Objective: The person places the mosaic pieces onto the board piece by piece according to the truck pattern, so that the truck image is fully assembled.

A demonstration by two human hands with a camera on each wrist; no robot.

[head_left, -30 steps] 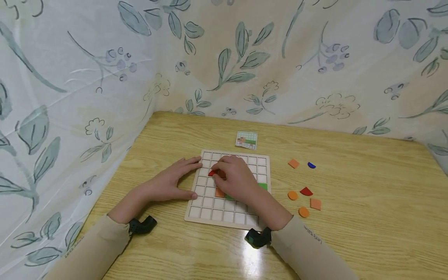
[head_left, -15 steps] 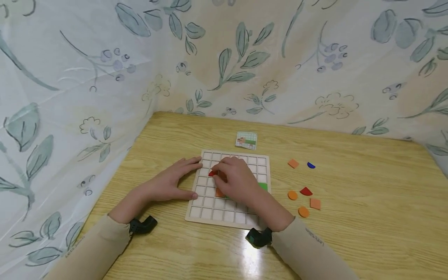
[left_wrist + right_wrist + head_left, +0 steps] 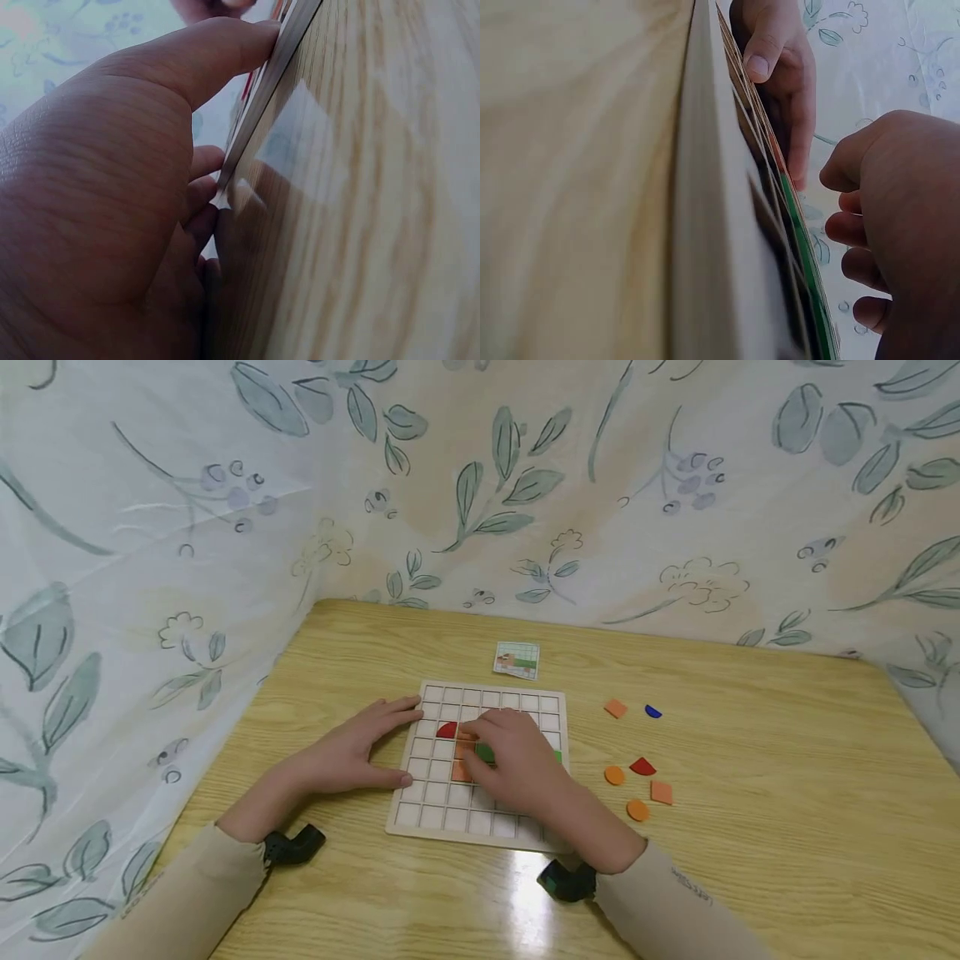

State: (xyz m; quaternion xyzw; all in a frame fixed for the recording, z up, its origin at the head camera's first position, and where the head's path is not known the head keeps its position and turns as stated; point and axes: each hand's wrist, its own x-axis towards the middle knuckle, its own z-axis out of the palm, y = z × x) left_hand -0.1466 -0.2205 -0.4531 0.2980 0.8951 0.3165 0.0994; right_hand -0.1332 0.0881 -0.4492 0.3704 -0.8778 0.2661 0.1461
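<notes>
A wooden grid board (image 3: 465, 839) lies on the table in the head view. My left hand (image 3: 341, 752) steadies its left edge, thumb and fingertips against the rim; the left wrist view shows the thumb (image 3: 232, 45) on that rim. Over the board's middle is my right hand (image 3: 517, 760), fingers loosely bent and nothing seen between them. Just left of its fingertips a red quarter-circle piece (image 3: 447, 730) sits in a cell. Orange square pieces (image 3: 461, 771) and a green piece (image 3: 485, 752) lie partly under the hand. In the right wrist view the right fingers (image 3: 847, 229) stand off the board's surface.
Right of the board lie two orange discs (image 3: 637, 810), a red quarter-circle (image 3: 642, 767), two orange squares (image 3: 662, 792) and a blue half-circle (image 3: 653, 712). A small pattern card (image 3: 517, 660) rests behind the board. Patterned cloth (image 3: 525, 485) hangs behind the table.
My right hand has drawn back a little from the red quarter-circle, which now shows whole on the board, with more orange and green uncovered. My left hand keeps its place at the rim.
</notes>
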